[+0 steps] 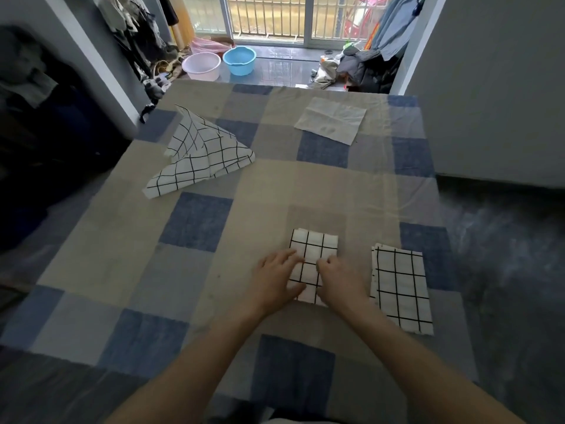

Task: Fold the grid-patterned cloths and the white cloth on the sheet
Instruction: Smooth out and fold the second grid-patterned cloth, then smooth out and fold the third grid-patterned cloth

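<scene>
Left hand (276, 278) and right hand (337, 278) press, fingers apparently flat, on the folded cloth (315, 249) at lower centre; neither grips.

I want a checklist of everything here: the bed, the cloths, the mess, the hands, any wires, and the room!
Surface: checked sheet, blue and beige squares.
Job's things: folded grid cloth under both hands; second folded grid cloth beside it; unfolded grid cloth bunched up; white cloth lying flat.
Clutter: nothing seen on the sheet.
Hands: left hand and right hand pressing the cloth.
Cables: nothing seen.
Surroundings: pink basin, blue basin, clothes on floor.
</scene>
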